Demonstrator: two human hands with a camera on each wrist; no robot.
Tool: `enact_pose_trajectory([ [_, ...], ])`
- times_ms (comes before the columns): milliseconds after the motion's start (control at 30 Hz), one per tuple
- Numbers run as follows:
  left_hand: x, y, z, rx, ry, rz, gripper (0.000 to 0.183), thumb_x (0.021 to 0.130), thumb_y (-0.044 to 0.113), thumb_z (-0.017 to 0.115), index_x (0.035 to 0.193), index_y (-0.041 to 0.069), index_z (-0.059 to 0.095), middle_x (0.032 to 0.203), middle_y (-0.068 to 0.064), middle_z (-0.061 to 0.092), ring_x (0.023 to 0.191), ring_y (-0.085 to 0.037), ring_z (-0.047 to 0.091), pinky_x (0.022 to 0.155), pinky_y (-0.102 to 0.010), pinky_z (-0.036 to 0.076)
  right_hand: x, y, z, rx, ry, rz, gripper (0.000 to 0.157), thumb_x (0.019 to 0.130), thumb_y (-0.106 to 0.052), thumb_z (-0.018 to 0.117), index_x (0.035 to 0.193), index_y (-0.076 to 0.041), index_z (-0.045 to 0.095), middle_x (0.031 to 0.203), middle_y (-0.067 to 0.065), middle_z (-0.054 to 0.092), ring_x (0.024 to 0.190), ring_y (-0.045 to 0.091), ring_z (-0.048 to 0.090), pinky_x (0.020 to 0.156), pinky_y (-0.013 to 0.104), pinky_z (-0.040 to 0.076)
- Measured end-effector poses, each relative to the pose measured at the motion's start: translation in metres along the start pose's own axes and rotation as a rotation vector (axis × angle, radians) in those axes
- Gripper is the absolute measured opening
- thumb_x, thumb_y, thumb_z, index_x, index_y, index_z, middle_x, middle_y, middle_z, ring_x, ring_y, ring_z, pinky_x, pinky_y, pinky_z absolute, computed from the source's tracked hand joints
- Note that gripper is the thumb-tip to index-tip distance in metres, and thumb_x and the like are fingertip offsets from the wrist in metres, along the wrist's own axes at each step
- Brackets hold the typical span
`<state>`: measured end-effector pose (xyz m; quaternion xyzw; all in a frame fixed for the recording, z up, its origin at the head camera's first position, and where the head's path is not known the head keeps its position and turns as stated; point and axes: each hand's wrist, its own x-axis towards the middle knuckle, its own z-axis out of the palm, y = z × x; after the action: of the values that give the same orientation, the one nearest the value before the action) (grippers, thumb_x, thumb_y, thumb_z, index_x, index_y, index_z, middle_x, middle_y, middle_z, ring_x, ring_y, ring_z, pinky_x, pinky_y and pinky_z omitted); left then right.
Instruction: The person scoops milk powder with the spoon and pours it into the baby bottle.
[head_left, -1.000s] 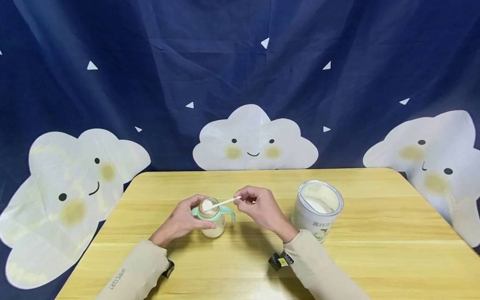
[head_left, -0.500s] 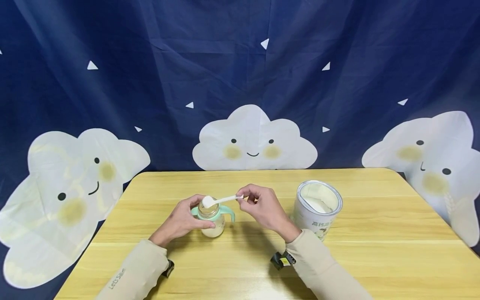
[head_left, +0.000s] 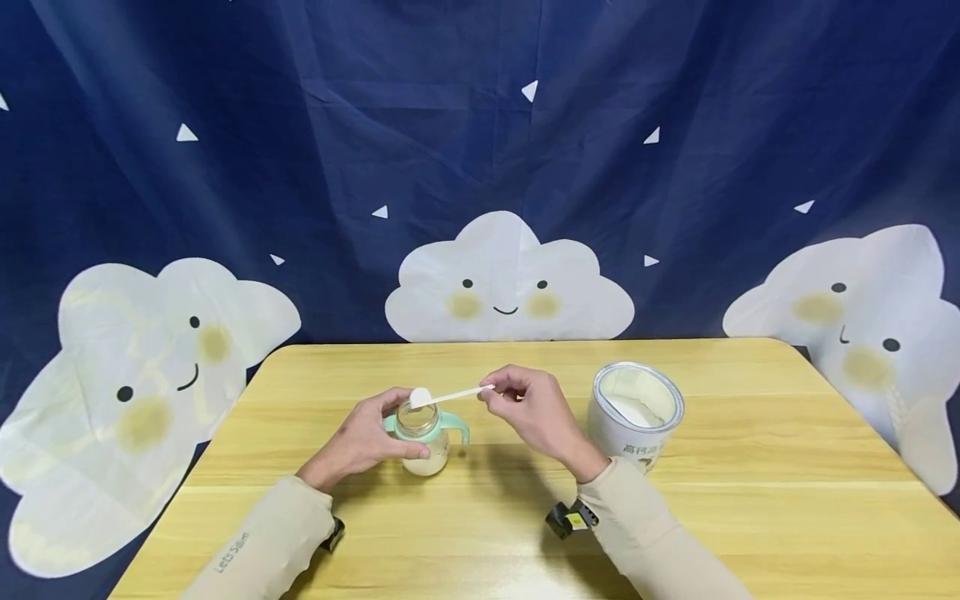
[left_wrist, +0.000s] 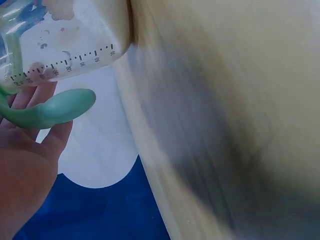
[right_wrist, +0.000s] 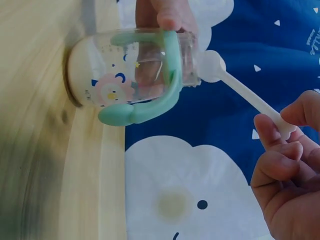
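Observation:
A clear baby bottle (head_left: 425,458) with mint-green handles stands uncapped on the table, pale powder in its bottom. Around its side my left hand (head_left: 367,437) holds it, thumb in front and fingers behind. In the right wrist view, drawings and a green handle (right_wrist: 150,112) show on the bottle. Between thumb and fingers my right hand (head_left: 536,412) pinches the handle end of a white scoop (head_left: 459,394). The scoop's bowl (right_wrist: 211,66) is just above the bottle's open mouth. How much powder the bowl holds, I cannot tell.
An open milk powder can (head_left: 633,412) stands to the right, behind my right wrist, with pale powder inside. The wooden table (head_left: 750,433) ends at a dark blue curtain (head_left: 480,125) printed with clouds. Each wrist carries a small black camera (head_left: 567,518).
The scoop has risen a little, its bowl now higher over the bottle mouth and turned. My right hand has shifted slightly up and right. The left hand and bottle have stayed about still.

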<state>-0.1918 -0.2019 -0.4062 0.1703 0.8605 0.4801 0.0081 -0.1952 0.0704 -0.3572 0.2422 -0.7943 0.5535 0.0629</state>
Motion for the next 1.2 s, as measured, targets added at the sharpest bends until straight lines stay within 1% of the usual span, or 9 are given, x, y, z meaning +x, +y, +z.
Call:
enact_pose_trajectory([
  [100,0.001,0.004,-0.003,0.022,0.013,0.021,0.082,0.064,0.024,0.096,0.133,0.002,0.058,0.12,-0.008,0.067,0.117,-0.032,0.06,0.101,-0.051,0.047,0.001,-0.001,-0.003,0.031,0.007,0.007,0.006,0.09,-0.003,0.07,0.093,-0.003,0.075,0.077,0.002,0.07,0.063,0.009,0.052,0.053,0.018,0.04],
  [200,0.003,0.01,-0.006,0.012,0.023,0.04,0.083,0.064,0.024,0.096,0.135,0.003,0.057,0.123,-0.01,0.066,0.124,-0.035,0.056,0.105,-0.055,0.042,0.001,-0.001,-0.007,0.054,0.016,0.015,0.008,0.09,0.0,0.068,0.094,-0.001,0.074,0.08,0.005,0.072,0.065,0.009,0.055,0.055,0.018,0.042],
  [333,0.007,0.017,-0.008,-0.01,0.01,0.055,0.081,0.067,0.024,0.095,0.136,0.007,0.057,0.131,-0.01,0.063,0.129,-0.033,0.053,0.108,-0.058,0.038,-0.001,-0.001,-0.013,0.067,0.042,0.048,0.011,0.089,0.001,0.065,0.095,0.0,0.073,0.083,0.008,0.074,0.067,0.01,0.059,0.058,0.019,0.045],
  [500,0.011,0.027,-0.008,-0.007,0.01,0.083,0.081,0.068,0.023,0.095,0.137,0.006,0.056,0.136,-0.01,0.061,0.13,-0.03,0.053,0.109,-0.056,0.038,-0.005,-0.003,-0.023,0.066,0.082,0.107,0.011,0.09,-0.002,0.064,0.096,-0.002,0.074,0.084,0.007,0.075,0.071,0.012,0.062,0.062,0.02,0.047],
  [600,0.015,0.035,-0.008,-0.022,0.012,0.099,0.082,0.066,0.021,0.095,0.137,0.004,0.056,0.136,-0.01,0.061,0.13,-0.029,0.053,0.109,-0.054,0.038,-0.006,-0.004,-0.029,0.059,0.111,0.131,0.01,0.092,-0.004,0.065,0.095,-0.002,0.074,0.083,0.006,0.074,0.069,0.011,0.06,0.061,0.02,0.045],
  [733,0.019,0.044,-0.007,-0.039,0.006,0.105,0.082,0.066,0.02,0.095,0.136,0.004,0.056,0.137,-0.01,0.06,0.131,-0.028,0.053,0.11,-0.052,0.038,-0.009,-0.007,-0.037,0.068,0.149,0.152,0.009,0.093,-0.005,0.066,0.093,-0.001,0.073,0.081,0.006,0.073,0.063,0.009,0.054,0.057,0.02,0.041],
  [867,0.022,0.053,-0.003,-0.031,0.0,0.114,0.083,0.067,0.022,0.095,0.138,0.004,0.055,0.138,-0.009,0.06,0.131,-0.027,0.052,0.11,-0.052,0.039,-0.013,-0.011,-0.047,0.078,0.16,0.168,0.01,0.093,-0.008,0.066,0.093,0.001,0.072,0.082,0.01,0.073,0.058,0.009,0.048,0.053,0.02,0.039],
  [1067,0.026,0.065,0.002,-0.018,-0.002,0.135,0.086,0.068,0.023,0.095,0.14,0.003,0.053,0.139,-0.011,0.058,0.133,-0.027,0.051,0.109,-0.052,0.04,-0.018,-0.013,-0.059,0.017,0.162,0.163,0.01,0.094,-0.008,0.064,0.092,-0.001,0.072,0.081,0.01,0.073,0.055,0.008,0.045,0.052,0.02,0.038],
  [1200,0.028,0.073,0.006,-0.002,-0.012,0.145,0.087,0.067,0.024,0.095,0.141,0.004,0.052,0.141,-0.01,0.057,0.133,-0.026,0.05,0.106,-0.05,0.043,-0.023,-0.015,-0.067,-0.023,0.169,0.165,0.011,0.094,-0.009,0.064,0.091,-0.002,0.072,0.079,0.009,0.073,0.054,0.009,0.045,0.051,0.021,0.037],
])
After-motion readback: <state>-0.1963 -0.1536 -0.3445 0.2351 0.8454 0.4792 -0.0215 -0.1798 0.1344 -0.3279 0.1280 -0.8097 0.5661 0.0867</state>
